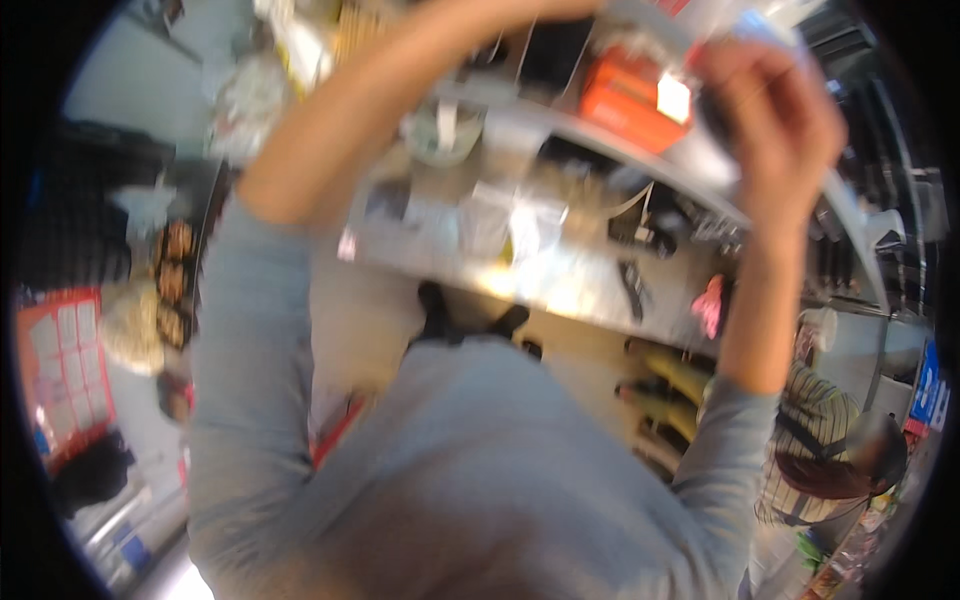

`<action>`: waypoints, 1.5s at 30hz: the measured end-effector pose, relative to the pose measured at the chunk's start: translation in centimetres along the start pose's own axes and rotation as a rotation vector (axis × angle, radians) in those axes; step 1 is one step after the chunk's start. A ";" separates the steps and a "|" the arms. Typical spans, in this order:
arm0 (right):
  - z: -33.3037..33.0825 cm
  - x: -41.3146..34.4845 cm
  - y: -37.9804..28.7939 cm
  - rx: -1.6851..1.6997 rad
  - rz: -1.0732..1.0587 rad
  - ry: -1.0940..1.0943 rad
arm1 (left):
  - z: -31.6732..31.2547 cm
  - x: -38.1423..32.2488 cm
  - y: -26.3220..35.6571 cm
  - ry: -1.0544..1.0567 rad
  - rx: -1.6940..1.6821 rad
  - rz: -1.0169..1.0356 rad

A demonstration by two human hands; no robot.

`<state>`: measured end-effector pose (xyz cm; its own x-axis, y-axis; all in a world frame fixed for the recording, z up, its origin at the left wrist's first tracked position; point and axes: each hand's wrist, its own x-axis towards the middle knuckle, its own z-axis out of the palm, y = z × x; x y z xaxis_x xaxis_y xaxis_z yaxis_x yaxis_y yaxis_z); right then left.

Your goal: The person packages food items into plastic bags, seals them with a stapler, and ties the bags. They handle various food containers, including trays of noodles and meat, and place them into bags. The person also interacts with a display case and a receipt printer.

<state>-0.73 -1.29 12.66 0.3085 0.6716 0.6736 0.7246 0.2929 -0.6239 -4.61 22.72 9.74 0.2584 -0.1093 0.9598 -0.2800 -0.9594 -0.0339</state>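
Observation:
My left forearm reaches across the top of the view, and its hand is beyond the upper edge. Raised at the upper right, my right hand is blurred, with bent fingers. A dark shape lies by its fingers; whether the hand grips it is unclear. Just left of this hand, an orange box with a bright white patch sits on a raised shelf. Below the shelf, clear plastic bags lie on a counter. A long black object and a pink item are near the counter's front edge.
A round greenish container with a white strip stands under my left forearm. Someone in a striped top is at the right. Stacked dark goods and a red-framed sheet are at the left. The counter's front edge runs before my feet.

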 end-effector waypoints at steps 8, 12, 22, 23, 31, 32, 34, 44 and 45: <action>-2.0 1.9 3.4 0.102 0.094 0.156 | -1.6 2.2 1.7 -0.119 -0.244 -0.339; -3.6 6.0 3.5 -0.077 0.099 0.018 | -1.7 3.7 3.0 -0.236 -0.157 -0.372; -4.4 11.0 3.7 -0.554 -0.129 -0.297 | 1.5 -3.1 7.6 0.222 -1.539 -1.657; -4.5 11.4 4.1 -0.566 -0.207 -0.296 | 2.0 -3.1 7.8 0.250 -1.613 -1.644; -3.5 13.1 3.7 -0.545 0.138 -0.460 | 4.2 -1.7 8.7 0.526 -1.773 -1.571; -3.6 12.9 3.8 -0.563 0.121 -0.435 | 4.3 -1.9 8.7 0.558 -1.791 -1.549; -3.6 12.7 3.7 -0.548 0.141 -0.447 | 4.4 -1.8 8.8 0.617 -1.831 -1.500; -2.7 12.0 2.5 -0.673 0.046 -0.374 | 4.9 -0.8 8.7 0.670 -1.872 -1.546; -2.5 11.8 2.6 -0.640 0.057 -0.377 | 4.7 -0.5 8.8 0.692 -1.890 -1.558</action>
<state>6.32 5.66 19.96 0.2071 0.8957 0.3935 0.9667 -0.1256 -0.2229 -2.85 13.07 7.66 0.8730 0.4877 0.0083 -0.4793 0.8546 0.1997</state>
